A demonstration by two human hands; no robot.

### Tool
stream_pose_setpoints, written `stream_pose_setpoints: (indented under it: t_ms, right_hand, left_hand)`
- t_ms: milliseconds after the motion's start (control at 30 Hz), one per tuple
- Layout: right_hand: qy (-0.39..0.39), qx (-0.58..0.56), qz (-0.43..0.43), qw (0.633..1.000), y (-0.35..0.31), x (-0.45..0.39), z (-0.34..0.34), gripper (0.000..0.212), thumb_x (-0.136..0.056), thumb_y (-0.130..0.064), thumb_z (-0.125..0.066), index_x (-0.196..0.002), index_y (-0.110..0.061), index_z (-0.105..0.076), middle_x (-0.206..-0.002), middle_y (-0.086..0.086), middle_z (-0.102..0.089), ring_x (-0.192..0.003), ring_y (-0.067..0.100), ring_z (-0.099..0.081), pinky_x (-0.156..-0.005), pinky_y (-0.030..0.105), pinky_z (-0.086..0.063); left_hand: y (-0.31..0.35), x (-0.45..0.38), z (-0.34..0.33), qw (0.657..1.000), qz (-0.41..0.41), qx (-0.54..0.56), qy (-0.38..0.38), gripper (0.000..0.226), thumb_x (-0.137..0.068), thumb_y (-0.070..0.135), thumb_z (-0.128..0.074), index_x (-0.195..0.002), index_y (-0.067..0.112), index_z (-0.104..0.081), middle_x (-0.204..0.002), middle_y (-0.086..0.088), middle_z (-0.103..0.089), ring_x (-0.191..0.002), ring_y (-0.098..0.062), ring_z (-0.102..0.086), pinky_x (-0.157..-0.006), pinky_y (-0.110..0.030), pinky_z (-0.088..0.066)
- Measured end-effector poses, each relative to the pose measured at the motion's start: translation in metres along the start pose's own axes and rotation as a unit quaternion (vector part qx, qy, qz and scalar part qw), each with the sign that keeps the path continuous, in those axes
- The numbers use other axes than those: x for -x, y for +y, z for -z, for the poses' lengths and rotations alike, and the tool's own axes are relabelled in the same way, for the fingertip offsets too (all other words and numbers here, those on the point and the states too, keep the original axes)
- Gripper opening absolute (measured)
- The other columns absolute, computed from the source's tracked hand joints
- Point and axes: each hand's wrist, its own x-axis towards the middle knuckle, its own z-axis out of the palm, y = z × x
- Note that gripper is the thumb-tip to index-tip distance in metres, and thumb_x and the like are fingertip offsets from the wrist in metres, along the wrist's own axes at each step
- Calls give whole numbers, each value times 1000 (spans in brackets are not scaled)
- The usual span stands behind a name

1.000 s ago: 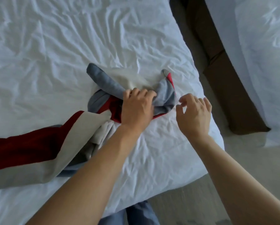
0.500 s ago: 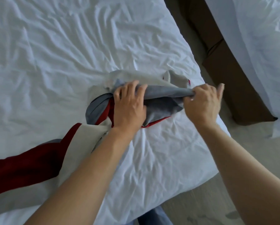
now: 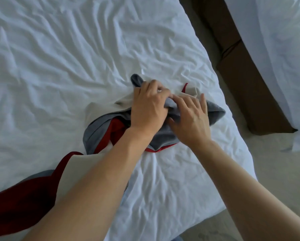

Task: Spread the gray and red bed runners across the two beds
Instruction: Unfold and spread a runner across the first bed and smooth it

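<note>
Untangling step: left hand [image 3: 150, 108] grip closed on bunched runner [image 3: 102, 129]; right hand [image 3: 190, 122] flat, pressing it. Next probably: find end, pull across bed [image 3: 76, 58].

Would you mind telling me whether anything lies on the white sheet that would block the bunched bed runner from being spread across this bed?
Nothing visible does. The left hand and right hand are on the bunched bed runner, and the wrinkled white sheet beyond it carries no other object in view.
</note>
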Motion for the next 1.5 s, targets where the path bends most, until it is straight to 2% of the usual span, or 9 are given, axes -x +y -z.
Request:
stream_pose_setpoints:
  t_ms: [100, 233, 300, 400, 500, 700, 1167, 1367, 1500]
  right_hand:
    - [67, -23, -46, 996, 14, -11, -5, 17, -80, -22, -61, -93, -13, -65, -84, 4, -69, -95, 30, -61, -117, 50, -26]
    - [96, -27, -142, 985, 56, -25, 2, 15, -79, -22, -65, -79, -14, -52, -59, 0, -41, -76, 34, -54, -113, 44, -31]
    - [96, -57, -157, 981, 76, -32, 5, 24, -82, -23, -64, -73, -15, -43, -59, -3, -35, -70, 30, -46, -104, 42, -39]
    - [83, -113, -169, 975, 102, -44, 8, 31, -84, -28, -65, -70, -10, -44, -61, 7, -46, -70, 27, -43, -78, 39, -41]
    - [62, -120, -161, 978, 131, -59, 13, 34, -84, -35, -64, -69, -11, -45, -62, 8, -53, -71, 28, -47, -76, 38, -40]
    - [44, -101, -159, 981, 205, -81, 29, 37, -81, -36, -70, -65, -18, -42, -56, -15, -30, -66, 20, -38, -73, 37, -38]
    - [-24, -134, -173, 975, 269, -124, -14, 29, -84, -39, -65, -70, -20, -47, -58, -14, -40, -65, 20, -43, -70, 35, -38]
    - [-65, -285, -219, 931, 267, -115, -27, 29, -81, -51, -63, -81, -27, -47, -68, -14, -56, -66, 3, -56, -52, 23, -36]
    - [-98, -354, -256, 894, 277, -78, -22, 26, -80, -49, -67, -99, -41, -51, -85, -24, -61, -80, -10, -59, -61, 20, -46]
  left_hand:
    - [11, -8, -14, 999, -23, 34, 19, 29, -81, 18, -62, -109, 21, -69, -121, -3, -59, -114, -28, -53, -91, -40, -40]
    - [6, -11, -28, 997, 72, -2, -15, 66, -85, 27, -66, -146, 18, -40, -147, -7, -40, -139, -29, -34, -105, -43, -34]
    - [8, -17, -36, 996, 83, -23, -17, 61, -87, 31, -66, -142, 19, -43, -145, -6, -42, -138, -28, -35, -106, -43, -32]
    - [26, -37, -45, 998, 57, -22, 23, 26, -88, 30, -65, -112, 19, -62, -119, -1, -57, -117, -26, -51, -97, -37, -30]
    - [59, -64, -56, 997, 61, -25, 34, 9, -89, 27, -63, -95, 20, -63, -94, 2, -61, -94, -24, -56, -88, -34, -28]
    - [106, -118, -93, 996, 71, -47, 13, 14, -91, 24, -55, -101, 21, -65, -94, 2, -61, -95, -26, -54, -89, -37, -29]
    - [118, -186, -161, 989, 90, -110, -25, 15, -94, 24, -53, -102, 21, -66, -94, 0, -62, -93, -28, -54, -84, -39, -31]
    - [130, -197, -167, 992, 90, -91, -8, 33, -88, 22, -55, -122, 22, -55, -112, 0, -64, -106, -26, -55, -97, -41, -31]
    - [167, -192, -181, 994, 23, -98, -35, 30, -92, 20, -51, -122, 25, -54, -110, 7, -67, -105, -20, -57, -100, -36, -27]
